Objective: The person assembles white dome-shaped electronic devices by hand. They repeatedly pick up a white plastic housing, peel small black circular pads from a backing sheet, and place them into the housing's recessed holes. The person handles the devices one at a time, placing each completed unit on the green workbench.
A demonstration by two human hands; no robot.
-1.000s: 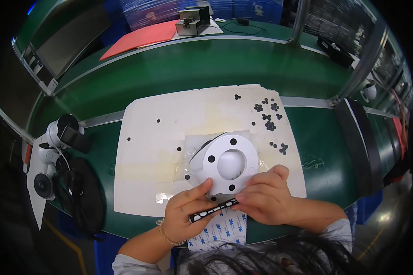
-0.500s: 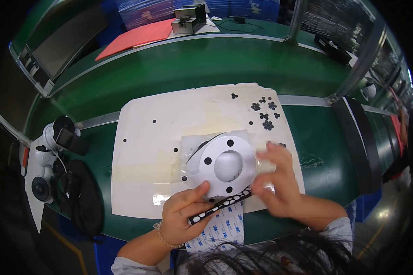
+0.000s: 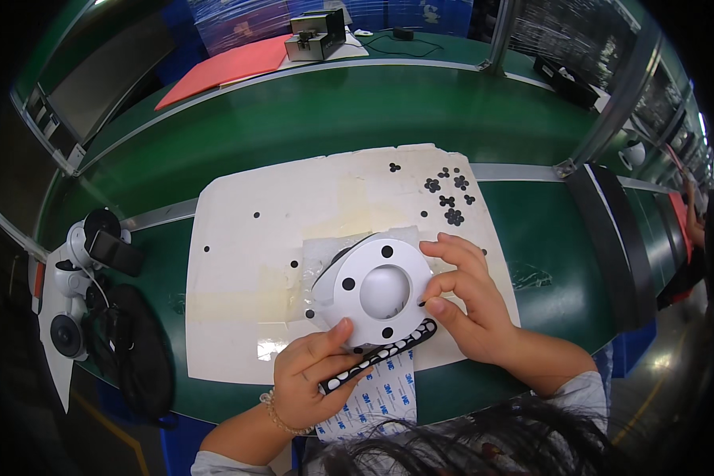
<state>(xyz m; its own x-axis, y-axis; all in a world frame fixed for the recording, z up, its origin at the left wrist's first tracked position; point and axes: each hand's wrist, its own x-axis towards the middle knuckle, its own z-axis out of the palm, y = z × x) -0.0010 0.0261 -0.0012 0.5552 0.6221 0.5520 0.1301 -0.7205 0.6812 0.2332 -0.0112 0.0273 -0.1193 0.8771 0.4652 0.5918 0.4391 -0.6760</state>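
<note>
A white ring-shaped part with a large round hole lies on a translucent wrapping in the middle of the board. Black round pads sit on its face at the top, left and bottom. My left hand holds a black strip with rows of white round spots, its thumb resting against the ring's lower left edge. At the ring's right edge, my right hand pinches a small black round pad between thumb and forefinger. Under the strip hangs a white backing sheet with blue print.
The pale board carries loose black dots and clusters at its upper right. White camera-like devices and a black pouch lie left. A long black block stands right. Behind are a metal box and red sheet.
My right hand has moved slightly left and in against the ring's right edge, and a black pad now shows at its fingertips. The whole view has shifted a little.
</note>
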